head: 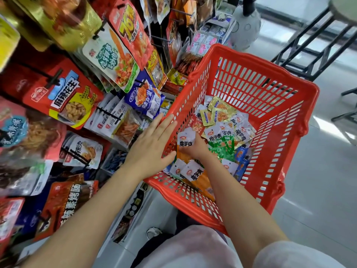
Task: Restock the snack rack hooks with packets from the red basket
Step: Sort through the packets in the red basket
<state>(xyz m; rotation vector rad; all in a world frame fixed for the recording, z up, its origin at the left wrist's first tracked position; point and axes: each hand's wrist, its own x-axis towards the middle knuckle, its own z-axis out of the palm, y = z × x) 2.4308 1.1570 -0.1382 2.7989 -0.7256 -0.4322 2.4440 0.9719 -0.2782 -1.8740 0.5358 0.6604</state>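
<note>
In the basket (pixel 251 78), right hand (pixel 193 147) pinches one packet (pixel 185 139); left hand (pixel 152 144) lies flat on the rim. Risk: neighbouring packets (loose, overlapping) lift along and spill.

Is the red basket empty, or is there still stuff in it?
Not empty. The red basket still has many small snack packets on its bottom, and the right hand is inside, gripping one.
</note>
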